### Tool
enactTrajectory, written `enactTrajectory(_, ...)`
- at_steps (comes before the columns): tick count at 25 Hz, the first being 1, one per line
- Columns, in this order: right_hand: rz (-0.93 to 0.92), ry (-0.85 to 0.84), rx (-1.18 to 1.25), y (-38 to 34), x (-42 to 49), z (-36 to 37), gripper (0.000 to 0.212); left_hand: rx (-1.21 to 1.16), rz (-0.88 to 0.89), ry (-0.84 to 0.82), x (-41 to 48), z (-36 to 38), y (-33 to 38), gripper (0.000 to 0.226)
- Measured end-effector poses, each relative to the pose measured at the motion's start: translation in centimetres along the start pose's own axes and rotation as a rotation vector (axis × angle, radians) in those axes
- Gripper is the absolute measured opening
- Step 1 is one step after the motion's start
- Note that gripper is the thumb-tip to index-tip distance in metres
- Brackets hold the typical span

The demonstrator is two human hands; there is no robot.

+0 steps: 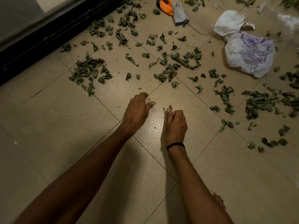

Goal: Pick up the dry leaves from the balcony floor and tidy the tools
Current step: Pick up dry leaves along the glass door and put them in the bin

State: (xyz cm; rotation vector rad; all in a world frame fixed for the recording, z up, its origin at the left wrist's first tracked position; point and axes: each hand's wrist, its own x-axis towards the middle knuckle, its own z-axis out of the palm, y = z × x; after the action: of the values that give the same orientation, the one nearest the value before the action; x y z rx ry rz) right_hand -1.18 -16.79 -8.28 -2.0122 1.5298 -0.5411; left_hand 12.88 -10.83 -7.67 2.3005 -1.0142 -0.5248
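Observation:
Dry green leaves (88,70) lie scattered over the beige tiled floor (64,126), thickest across the upper half and at the right edge. My left hand (137,110) hovers low over a bare tile with its fingers curled downward and nothing visible in them. Beside it, my right hand (175,122), with a black band on the wrist, pinches a small leaf scrap (169,107) between thumb and fingertips. A grey and orange work glove (176,11) lies at the top of the view.
A white and purple plastic bag (249,54) and a crumpled white bag (228,23) lie at the upper right beside clear plastic sheeting (278,15). A black door track (48,38) runs diagonally along the upper left. My bare foot (217,199) shows at the bottom right.

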Motion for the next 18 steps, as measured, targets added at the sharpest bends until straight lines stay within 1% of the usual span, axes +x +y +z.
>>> enactTrajectory(2, 0.129, 0.028, 0.144, -0.1, 0.6, -0.8, 0.026, 0.098, 0.063, 0.012, 0.0, 0.5, 0.1, 0.049)
enactTrajectory(3, 0.146, 0.063, 0.168, -0.1, 0.8, -1.0, 0.025, 0.141, 0.108, 0.04, 0.1, 0.8, 0.1, 0.043)
enactTrajectory(5, 0.121, 0.107, 0.142, -0.2, 1.4, -1.0, 0.028, 0.208, 0.213, 0.106, 0.0, 1.3, -0.1, 0.018)
enactTrajectory(6, 0.091, 0.113, 0.109, -0.5, 1.7, -0.8, 0.03, 0.232, 0.245, 0.126, 0.0, 1.5, -0.2, 0.009)
enactTrajectory(8, 0.04, 0.086, 0.033, -1.2, 2.4, 0.0, 0.034, 0.188, 0.213, 0.145, 0.1, 1.5, -0.1, 0.009)
enactTrajectory(10, -0.005, -0.003, -0.084, -1.6, 2.6, 1.0, 0.034, 0.027, 0.052, 0.176, 0.0, 0.9, 0.8, 0.015)
enactTrajectory(12, -0.113, -0.041, -0.226, -1.2, 2.3, 1.9, 0.032, -0.149, -0.19, 0.209, -0.1, -0.1, 1.9, 0.025)
enactTrajectory(14, -0.197, -0.062, -0.277, -0.8, 2.5, 2.0, 0.026, -0.347, -0.427, 0.209, 0.4, -0.7, 1.7, 0.03)
enactTrajectory(16, -0.165, -0.165, -0.205, -0.8, 3.0, 1.4, 0.022, -0.596, -0.607, 0.208, 1.3, -1.2, 0.8, 0.031)
enactTrajectory(17, -0.106, -0.192, -0.129, -1.1, 3.4, 0.9, 0.021, -0.674, -0.667, 0.222, 1.5, -1.5, 0.5, 0.029)
enactTrajectory(18, -0.006, -0.177, -0.021, -1.4, 3.9, 0.4, 0.021, -0.709, -0.685, 0.224, 1.5, -1.6, 0.4, 0.029)
